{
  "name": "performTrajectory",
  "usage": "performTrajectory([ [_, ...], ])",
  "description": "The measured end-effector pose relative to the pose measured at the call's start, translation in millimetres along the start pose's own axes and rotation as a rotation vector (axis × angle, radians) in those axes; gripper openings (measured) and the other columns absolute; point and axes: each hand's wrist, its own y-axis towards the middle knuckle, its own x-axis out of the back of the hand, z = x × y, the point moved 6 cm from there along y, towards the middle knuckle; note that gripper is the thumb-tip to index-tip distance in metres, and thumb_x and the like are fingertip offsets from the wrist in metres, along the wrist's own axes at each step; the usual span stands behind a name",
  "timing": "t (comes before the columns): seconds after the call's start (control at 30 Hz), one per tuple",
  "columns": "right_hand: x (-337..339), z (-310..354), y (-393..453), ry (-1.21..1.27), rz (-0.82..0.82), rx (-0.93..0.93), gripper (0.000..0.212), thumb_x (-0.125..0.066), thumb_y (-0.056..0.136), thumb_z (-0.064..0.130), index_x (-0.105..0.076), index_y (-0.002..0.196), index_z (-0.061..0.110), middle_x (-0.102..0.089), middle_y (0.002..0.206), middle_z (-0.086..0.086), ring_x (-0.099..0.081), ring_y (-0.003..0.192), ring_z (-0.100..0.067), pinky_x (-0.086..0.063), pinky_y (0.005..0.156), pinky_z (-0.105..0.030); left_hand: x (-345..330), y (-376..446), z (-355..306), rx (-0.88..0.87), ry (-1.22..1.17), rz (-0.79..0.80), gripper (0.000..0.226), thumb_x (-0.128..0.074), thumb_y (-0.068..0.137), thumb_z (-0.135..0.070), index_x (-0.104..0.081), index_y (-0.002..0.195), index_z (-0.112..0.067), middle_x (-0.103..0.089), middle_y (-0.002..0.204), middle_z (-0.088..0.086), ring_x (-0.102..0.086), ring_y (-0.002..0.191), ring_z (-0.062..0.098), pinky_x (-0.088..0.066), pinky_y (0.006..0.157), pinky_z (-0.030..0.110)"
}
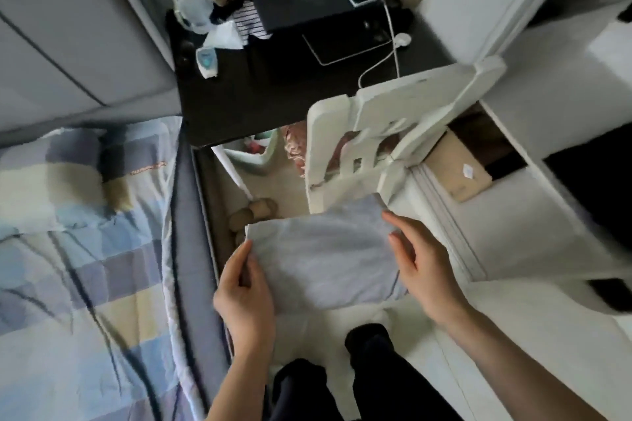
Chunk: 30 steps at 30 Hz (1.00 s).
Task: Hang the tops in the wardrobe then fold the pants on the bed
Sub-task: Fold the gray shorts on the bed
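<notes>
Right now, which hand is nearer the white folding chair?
Right. The right hand holds the folded pale grey-blue cloth just below the white folding chair; the left hand grips the cloth's far side, beside the bed.

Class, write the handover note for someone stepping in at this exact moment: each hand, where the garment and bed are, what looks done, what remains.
Left hand: grips the left edge of the folded pale garment.
Right hand: fingers curled on its right edge.
The garment is held in the air over the floor, between the bed on the left and the white chair.
Done: this piece looks folded.
Left: set it down; no other clothes for the job are plainly in view.
</notes>
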Motion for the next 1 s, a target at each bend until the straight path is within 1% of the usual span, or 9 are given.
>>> performTrajectory([
  [0.13,92.7,-67.4,6.8,-0.019,-0.151,-0.106,0.040,-0.052,0.094,0.016,-0.054,0.132,0.004,-0.063,0.120,-0.004,-0.058,0.110,-0.006,-0.040,0.092,-0.006,-111.0,-38.5,-37.0,-0.078,0.009,0.135,0.026,-0.057,0.096,-0.011,-0.072,0.116,-0.018,-0.070,0.105,-0.009,-0.061,0.091,-0.009,-0.043,0.082,0.001],
  [0.27,170.3,-118.9,0.5,-0.017,-0.287,-0.225,0.039,-0.047,0.096,0.025,-0.053,0.134,0.015,-0.058,0.121,0.008,-0.049,0.111,0.014,-0.036,0.089,0.000,-204.3,-79.0,-71.5,-0.156,0.014,0.305,0.026,-0.056,0.096,-0.011,-0.071,0.116,-0.016,-0.069,0.099,-0.011,-0.061,0.084,-0.013,-0.040,0.077,-0.003],
  [0.4,233.2,-160.9,-19.7,-0.001,-0.421,-0.354,0.037,-0.051,0.097,0.010,-0.053,0.133,0.012,-0.059,0.124,0.000,-0.054,0.114,-0.003,-0.042,0.093,-0.009,-286.0,-116.4,-99.6,-0.221,0.053,0.463,0.027,-0.056,0.096,-0.011,-0.070,0.118,-0.013,-0.066,0.105,-0.011,-0.059,0.081,-0.010,-0.038,0.074,-0.006],
  [0.47,251.8,-175.6,-29.1,0.004,-0.478,-0.407,0.036,-0.051,0.097,0.008,-0.054,0.132,0.013,-0.059,0.122,-0.001,-0.055,0.113,-0.009,-0.045,0.094,-0.016,-317.8,-129.6,-108.6,-0.243,0.085,0.544,0.027,-0.055,0.096,-0.014,-0.070,0.119,-0.015,-0.064,0.109,-0.012,-0.058,0.093,-0.003,-0.038,0.081,-0.004],
  [0.6,274.7,-208.3,-48.1,0.030,-0.559,-0.559,0.037,-0.049,0.099,0.010,-0.055,0.132,0.026,-0.055,0.121,0.005,-0.052,0.112,-0.005,-0.043,0.092,-0.017,-379.9,-149.4,-115.2,-0.249,0.154,0.724,0.027,-0.053,0.097,-0.019,-0.070,0.118,-0.022,-0.066,0.108,-0.011,-0.062,0.097,0.010,-0.049,0.091,0.024],
  [0.7,289.9,-234.9,-50.8,-0.001,-0.630,-0.661,0.035,-0.049,0.097,0.006,-0.059,0.127,0.022,-0.055,0.123,0.002,-0.054,0.112,-0.011,-0.041,0.094,-0.020,-434.5,-161.0,-118.1,-0.159,0.162,0.937,0.025,-0.054,0.096,-0.026,-0.069,0.110,-0.041,-0.066,0.099,-0.021,-0.060,0.088,-0.004,-0.044,0.072,0.012],
  [0.8,306.3,-261.8,-41.9,-0.074,-0.654,-0.764,0.029,-0.055,0.094,0.008,-0.064,0.119,0.018,-0.054,0.122,-0.003,-0.058,0.095,-0.011,-0.038,0.083,-0.004,-492.9,-175.2,-127.3,-0.158,0.179,1.170,0.030,-0.062,0.092,-0.021,-0.069,0.119,-0.032,-0.065,0.089,-0.022,-0.060,0.073,-0.017,-0.043,0.062,0.001],
  [0.9,331.8,-286.8,-18.5,-0.110,-0.707,-0.838,0.031,-0.058,0.091,0.005,-0.064,0.120,0.014,-0.055,0.123,-0.008,-0.053,0.072,-0.007,-0.035,0.068,-0.004,-558.6,-184.4,-146.4,-0.149,0.189,1.344,0.041,-0.064,0.088,-0.007,-0.067,0.122,-0.030,-0.071,0.100,-0.012,-0.065,0.080,-0.009,-0.050,0.070,0.008],
  [1.0,370.6,-309.5,10.3,-0.144,-0.825,-0.906,0.034,-0.052,0.093,0.005,-0.060,0.125,0.010,-0.049,0.135,-0.010,-0.058,0.099,-0.023,-0.034,0.084,-0.014,-624.9,-201.6,-178.5,-0.260,0.143,1.487,0.054,-0.050,0.086,0.008,-0.070,0.114,-0.034,-0.069,0.110,-0.005,-0.062,0.093,0.000,-0.048,0.082,0.011],
])
